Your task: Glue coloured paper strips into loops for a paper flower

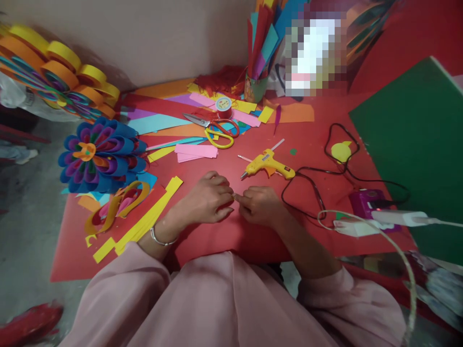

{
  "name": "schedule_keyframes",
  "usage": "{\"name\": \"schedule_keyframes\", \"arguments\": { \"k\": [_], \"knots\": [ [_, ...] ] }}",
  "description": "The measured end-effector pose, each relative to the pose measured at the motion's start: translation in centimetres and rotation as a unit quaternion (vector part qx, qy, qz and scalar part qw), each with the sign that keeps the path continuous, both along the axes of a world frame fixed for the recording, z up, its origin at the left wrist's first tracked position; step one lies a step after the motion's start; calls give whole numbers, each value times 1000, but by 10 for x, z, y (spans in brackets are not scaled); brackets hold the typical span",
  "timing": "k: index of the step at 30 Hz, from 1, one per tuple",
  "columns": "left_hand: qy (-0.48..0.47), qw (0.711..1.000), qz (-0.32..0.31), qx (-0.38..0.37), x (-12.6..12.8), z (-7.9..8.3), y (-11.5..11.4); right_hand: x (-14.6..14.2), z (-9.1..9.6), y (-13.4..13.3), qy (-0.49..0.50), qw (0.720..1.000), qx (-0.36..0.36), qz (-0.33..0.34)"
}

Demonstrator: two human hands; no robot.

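Observation:
My left hand [210,198], with a silver bangle at its wrist, is over the red table with its fingers curled. Its index fingertip meets the outstretched index finger of my right hand [261,205], whose other fingers are folded in. A tiny pale spot shows where they touch; whether it is a fingernail or something held is unclear. Just beyond my right hand lies a yellow glue gun [267,165] with a glue stick poking from it. Pink paper strips [196,152] and scissors [221,132] with red and yellow handles lie past my left hand.
A blue paper flower [103,156] stands at the left, with yellow strips [148,217] before it. A thread spool [223,107] and a cup of paper [256,89] are at the back. Black cord [307,169] runs to a purple power strip [369,205] beside a green board [415,135].

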State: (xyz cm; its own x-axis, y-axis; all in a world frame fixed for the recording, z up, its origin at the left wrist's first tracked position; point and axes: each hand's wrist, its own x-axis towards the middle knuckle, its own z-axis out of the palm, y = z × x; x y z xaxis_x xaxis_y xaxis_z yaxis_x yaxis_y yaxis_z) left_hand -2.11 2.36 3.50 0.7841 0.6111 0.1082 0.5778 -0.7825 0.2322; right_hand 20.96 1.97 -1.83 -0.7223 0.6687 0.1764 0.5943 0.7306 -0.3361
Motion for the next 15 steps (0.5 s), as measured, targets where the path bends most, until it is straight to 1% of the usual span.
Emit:
{"name": "schedule_keyframes", "arguments": {
  "k": [9, 15],
  "knots": [
    [3, 1000, -13, 9, 1, 1, -1, 1, -3, 0, 4, 1000, -5, -14],
    [18, 999, -25, 19, 3, 3, -2, 4, -6, 2, 51, 998, -7, -19]
  ]
}}
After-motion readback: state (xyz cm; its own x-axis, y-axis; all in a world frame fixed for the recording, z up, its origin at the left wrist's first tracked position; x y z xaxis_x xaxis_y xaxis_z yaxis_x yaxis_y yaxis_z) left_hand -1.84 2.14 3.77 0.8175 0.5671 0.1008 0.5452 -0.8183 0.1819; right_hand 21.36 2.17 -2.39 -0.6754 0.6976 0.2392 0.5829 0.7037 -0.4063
